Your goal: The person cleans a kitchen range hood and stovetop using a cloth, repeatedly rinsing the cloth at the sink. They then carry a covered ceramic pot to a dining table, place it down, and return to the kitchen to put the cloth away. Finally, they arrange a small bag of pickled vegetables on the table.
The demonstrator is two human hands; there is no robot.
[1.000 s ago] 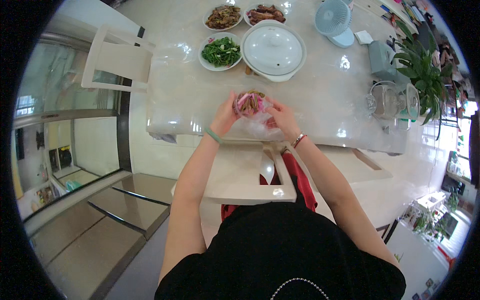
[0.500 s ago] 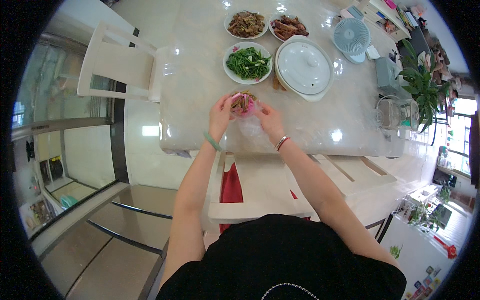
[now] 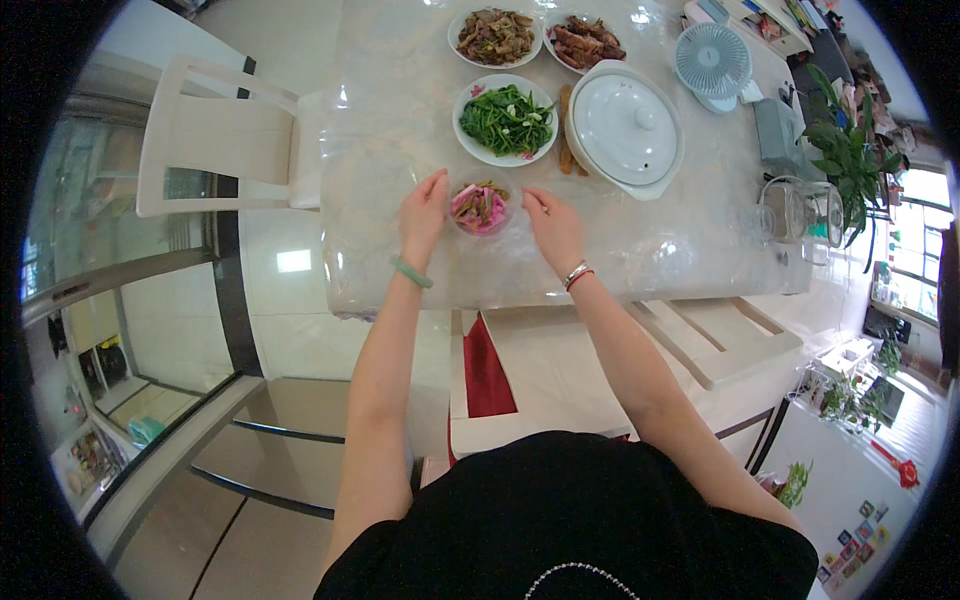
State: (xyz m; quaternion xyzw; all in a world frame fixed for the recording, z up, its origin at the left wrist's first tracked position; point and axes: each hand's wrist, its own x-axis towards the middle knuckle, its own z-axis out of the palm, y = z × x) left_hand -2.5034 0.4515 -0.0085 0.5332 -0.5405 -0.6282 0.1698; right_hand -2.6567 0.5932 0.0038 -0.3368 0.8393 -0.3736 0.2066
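Marble table (image 3: 400, 130) bears dishes; white chairs (image 3: 215, 140) flank it.

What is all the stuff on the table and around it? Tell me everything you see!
small bowl: one, clear, pink and green food, between the hands
plate of greens: one, white, beyond the small bowl
plates of brown food: two, white, far end
lidded pot: one, white, right of the greens
fan: one, pale blue, far right
glass jug: one, clear, right edge
plant: one, green, right
table: one, pale marble
chairs: three, white, one left, two near side
left hand: one, green bangle, beside the bowl
right hand: one, red and silver bracelet, beside the bowl
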